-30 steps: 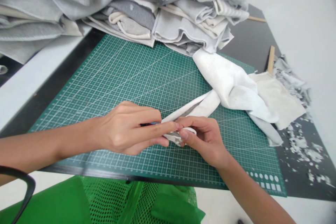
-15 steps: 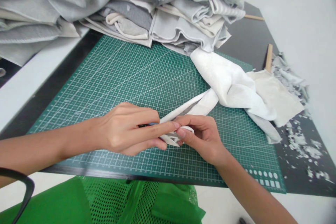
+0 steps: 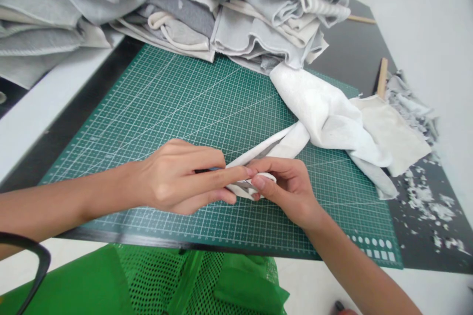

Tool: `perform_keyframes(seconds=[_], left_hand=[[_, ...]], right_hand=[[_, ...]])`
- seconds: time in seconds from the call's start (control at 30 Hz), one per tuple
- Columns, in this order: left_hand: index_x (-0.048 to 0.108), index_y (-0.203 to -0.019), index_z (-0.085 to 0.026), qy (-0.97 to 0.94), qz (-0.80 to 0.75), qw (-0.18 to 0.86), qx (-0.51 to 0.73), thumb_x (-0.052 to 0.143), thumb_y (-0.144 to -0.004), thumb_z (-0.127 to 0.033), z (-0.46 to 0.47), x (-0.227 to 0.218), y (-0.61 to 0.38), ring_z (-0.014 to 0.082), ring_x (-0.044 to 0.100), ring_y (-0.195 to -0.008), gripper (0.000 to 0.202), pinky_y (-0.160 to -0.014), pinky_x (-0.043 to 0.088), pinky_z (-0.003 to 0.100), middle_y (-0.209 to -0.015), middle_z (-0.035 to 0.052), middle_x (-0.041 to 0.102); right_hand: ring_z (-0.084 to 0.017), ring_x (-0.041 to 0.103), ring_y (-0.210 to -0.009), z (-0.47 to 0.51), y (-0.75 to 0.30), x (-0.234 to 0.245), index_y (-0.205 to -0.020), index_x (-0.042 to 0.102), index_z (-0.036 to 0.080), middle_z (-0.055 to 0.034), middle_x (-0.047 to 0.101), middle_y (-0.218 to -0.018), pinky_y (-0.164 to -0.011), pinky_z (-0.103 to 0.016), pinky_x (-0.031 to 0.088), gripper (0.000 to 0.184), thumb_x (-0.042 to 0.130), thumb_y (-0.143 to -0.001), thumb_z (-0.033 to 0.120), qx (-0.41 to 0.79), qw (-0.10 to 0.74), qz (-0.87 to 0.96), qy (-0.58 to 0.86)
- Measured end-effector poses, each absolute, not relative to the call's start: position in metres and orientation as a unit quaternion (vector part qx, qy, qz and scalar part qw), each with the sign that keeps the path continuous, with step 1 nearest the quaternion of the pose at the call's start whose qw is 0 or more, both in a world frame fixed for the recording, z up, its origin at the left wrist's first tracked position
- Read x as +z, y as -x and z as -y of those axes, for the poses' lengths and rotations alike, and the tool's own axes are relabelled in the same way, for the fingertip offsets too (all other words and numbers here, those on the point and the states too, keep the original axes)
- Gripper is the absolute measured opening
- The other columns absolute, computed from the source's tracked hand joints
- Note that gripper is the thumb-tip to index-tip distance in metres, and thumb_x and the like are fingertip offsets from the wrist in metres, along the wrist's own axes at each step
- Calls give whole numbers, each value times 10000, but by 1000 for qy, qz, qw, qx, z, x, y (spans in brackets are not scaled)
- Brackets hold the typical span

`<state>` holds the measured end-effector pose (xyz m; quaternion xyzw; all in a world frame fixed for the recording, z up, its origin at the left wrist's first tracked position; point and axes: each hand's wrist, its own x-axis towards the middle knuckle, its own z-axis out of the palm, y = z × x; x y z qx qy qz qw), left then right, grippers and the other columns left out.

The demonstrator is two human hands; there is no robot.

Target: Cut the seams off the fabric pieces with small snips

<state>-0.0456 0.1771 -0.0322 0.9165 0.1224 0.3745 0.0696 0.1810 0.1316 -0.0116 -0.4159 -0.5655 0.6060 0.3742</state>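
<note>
A long strip of white cloth (image 3: 291,143) crosses the green cutting mat (image 3: 166,108), its near end bunched up between my hands. My right hand (image 3: 284,184) is closed, pinching the cloth's folded edge between thumb and fingers. My left hand (image 3: 185,174) is curled at the same end, its index fingertip meeting the right fingertips. A sliver of a small dark-and-blue tool (image 3: 207,170) shows between my left fingers; the rest is hidden. To the upper right, the cloth's wider crumpled part (image 3: 321,108) lies over the mat.
Folded grey and white fabrics (image 3: 258,34) are piled along the back. At right lie a cream cloth piece (image 3: 395,133), a wooden stick (image 3: 382,78), grey scraps (image 3: 410,103) and white shreds (image 3: 424,197) on the black table. Green mesh (image 3: 207,280) hangs below the front edge.
The view has shifted slightly. Both hands keep nearly the same hold, with only slight finger movement at the cloth's edge.
</note>
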Motion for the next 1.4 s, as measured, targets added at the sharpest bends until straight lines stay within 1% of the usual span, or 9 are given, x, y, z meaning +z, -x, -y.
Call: perform_keyframes(seconds=[0.17, 0.33, 0.47, 0.57, 0.77, 0.93, 1.17, 1.23, 1.4], left_hand=[[622, -1195, -106, -912, -122, 61, 386, 632, -880, -338, -182, -29, 47, 111, 572, -568, 391, -468, 438, 233, -744, 32, 635], [653, -1139, -89, -906, -124, 60, 400, 629, -883, -319, -185, -28, 47, 112, 562, -566, 345, -446, 410, 240, -747, 38, 636], [633, -1186, -86, -909, -118, 82, 392, 665, -855, -316, -182, -30, 48, 116, 562, -571, 404, -454, 424, 248, -749, 37, 626], [611, -1215, -99, -908, -122, 87, 392, 653, -866, -323, -180, -32, 47, 114, 571, -583, 417, -466, 435, 243, -763, 37, 637], [625, -1192, -130, -909, -134, 97, 383, 631, -889, -299, -177, -31, 44, 89, 512, -535, 347, -438, 392, 224, -722, 10, 618], [636, -1191, -126, -906, -138, 110, 384, 676, -858, -270, -176, -31, 45, 84, 500, -544, 365, -444, 387, 227, -720, 5, 607], [657, -1150, -113, -905, -134, 113, 388, 659, -865, -227, -176, -30, 44, 85, 465, -523, 307, -428, 352, 229, -672, 1, 571], [660, -1141, -98, -905, -130, 112, 389, 665, -857, -227, -176, -29, 44, 94, 485, -531, 311, -427, 357, 239, -678, 9, 582], [656, -1139, -58, -901, -126, 109, 400, 627, -883, -316, -180, -28, 44, 117, 569, -583, 365, -450, 423, 252, -764, 56, 652]], right_hand=[[-88, 500, -506, -131, -183, -10, -789, 696, 151, -3, 612, -585, -469, -207, 391, 153, 671, -851, 289, 610, 379, 562, 411], [-84, 508, -501, -130, -184, -10, -821, 701, 154, -6, 629, -591, -464, -201, 385, 127, 679, -847, 276, 613, 383, 560, 405], [-93, 540, -534, -131, -183, -10, -813, 708, 153, -9, 639, -608, -492, -206, 420, 109, 680, -842, 254, 619, 386, 556, 399], [-102, 554, -545, -131, -181, -9, -815, 713, 148, -12, 640, -608, -498, -213, 436, 125, 689, -834, 269, 620, 384, 552, 405], [-105, 561, -546, -130, -181, -10, -840, 714, 149, -16, 645, -623, -494, -214, 443, 128, 686, -838, 274, 621, 382, 548, 409], [-102, 552, -546, -131, -181, -10, -850, 713, 148, -15, 642, -627, -498, -220, 438, 117, 675, -849, 259, 618, 383, 558, 401], [-100, 547, -537, -131, -181, -11, -859, 713, 155, -13, 642, -627, -489, -217, 426, 92, 678, -844, 238, 617, 389, 558, 397], [-97, 546, -540, -130, -181, -11, -855, 711, 156, -14, 644, -632, -493, -214, 426, 83, 676, -845, 230, 616, 389, 560, 395], [-91, 547, -531, -129, -181, -9, -821, 704, 158, -8, 643, -611, -486, -195, 425, 71, 674, -845, 217, 609, 388, 562, 403]])
